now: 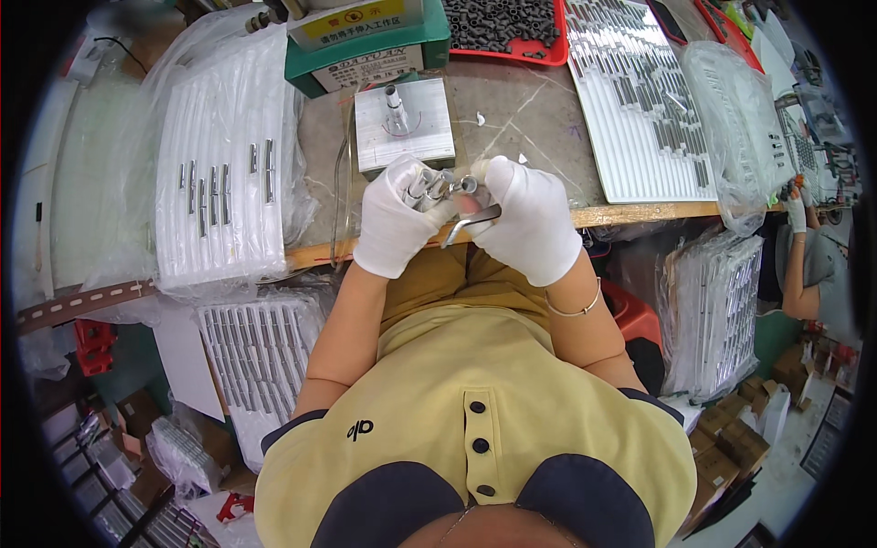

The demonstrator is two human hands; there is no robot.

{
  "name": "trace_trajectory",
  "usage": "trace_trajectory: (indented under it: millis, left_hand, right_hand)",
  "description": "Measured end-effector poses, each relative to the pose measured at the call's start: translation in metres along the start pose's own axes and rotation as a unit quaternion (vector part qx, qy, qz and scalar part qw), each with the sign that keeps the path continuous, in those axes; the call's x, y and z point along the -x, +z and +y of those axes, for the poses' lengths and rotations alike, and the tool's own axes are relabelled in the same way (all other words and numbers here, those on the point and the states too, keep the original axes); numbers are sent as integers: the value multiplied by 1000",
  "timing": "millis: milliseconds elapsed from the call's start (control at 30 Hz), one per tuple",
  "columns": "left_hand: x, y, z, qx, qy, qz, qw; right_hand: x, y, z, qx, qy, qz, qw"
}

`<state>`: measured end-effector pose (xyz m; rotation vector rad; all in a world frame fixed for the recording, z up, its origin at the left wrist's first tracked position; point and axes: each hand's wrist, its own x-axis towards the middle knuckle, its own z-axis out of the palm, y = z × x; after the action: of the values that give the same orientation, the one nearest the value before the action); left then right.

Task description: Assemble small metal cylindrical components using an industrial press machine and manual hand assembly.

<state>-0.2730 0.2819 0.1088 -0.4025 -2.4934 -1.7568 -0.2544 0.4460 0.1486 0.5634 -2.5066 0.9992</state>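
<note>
Both my hands wear white gloves and meet just in front of the bench edge. My left hand (397, 215) is closed around several short shiny metal tubes (422, 188). The fingers of my right hand (532, 217) are curled beside the open end of one metal tube (468, 184). A slim bent metal piece (470, 224), bright at one end and dark at the other, juts from under the right hand; its kind is unclear. Just beyond the hands, a metal block (405, 123) carries an upright post (395, 102).
A green and white press machine (365, 57) stands behind the block. A red tray (554, 53) holds many small dark parts. White ribbed trays with metal tubes lie left (183, 256) and right (630, 178). At far right a co-worker's gloved hand (797, 212) shows.
</note>
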Motion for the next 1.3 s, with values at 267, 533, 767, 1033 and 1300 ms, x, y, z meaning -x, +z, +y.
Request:
trace_trajectory:
  millis: [267,533,767,1033,1300]
  left_hand:
    - [-11,-7,-17,43,-30,38,998]
    - [-86,-50,-45,-185,-115,-51,975]
    - [-50,-82,-50,73,-147,62,985]
    - [-1,-68,-21,125,-148,-24,981]
    - [16,-17,-1,73,-75,-146,984]
  right_hand:
    - [-7,29,24,-82,6,4,997]
    - [-76,72,39,-17,172,-62,983]
    - [-82,104,53,-122,223,-91,963]
    - [-34,35,16,-358,294,-43,885]
    - [9,1,-5,-375,313,-106,866]
